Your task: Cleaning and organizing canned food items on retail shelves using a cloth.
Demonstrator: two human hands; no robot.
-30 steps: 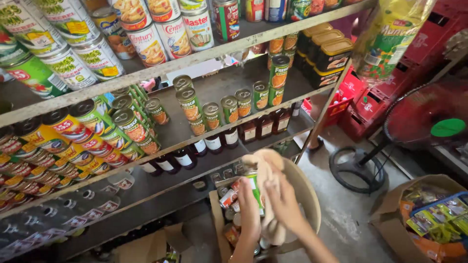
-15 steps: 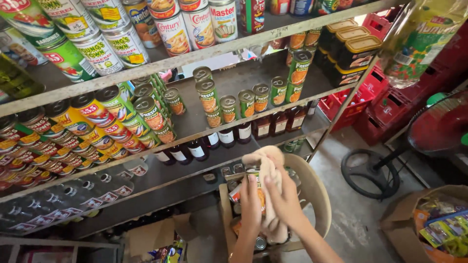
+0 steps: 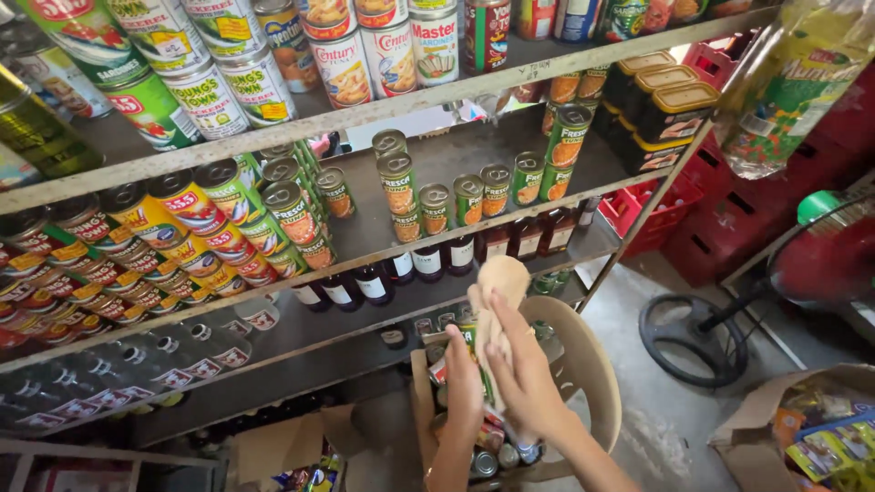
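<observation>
My left hand (image 3: 463,384) and my right hand (image 3: 522,369) are raised together in front of a metal shelf rack. Between them is a green-labelled can (image 3: 470,342), mostly hidden. A beige cloth (image 3: 497,290) is wrapped over the can's top and pressed against it by my right hand. My left hand grips the can from the left side. Below my hands an open cardboard box (image 3: 422,401) holding several cans rests on a beige plastic chair (image 3: 588,364).
Rows of green and red-labelled cans (image 3: 428,205) fill the middle shelf, larger cans (image 3: 342,64) the top one, dark bottles (image 3: 374,284) the lower one. Red crates (image 3: 720,219) and a floor fan (image 3: 820,255) stand right. Cardboard boxes (image 3: 802,428) lie on the floor.
The view has shifted left and slightly down along the shelves. My hands have kept the can and cloth together, with the cloth moved a little over the can.
</observation>
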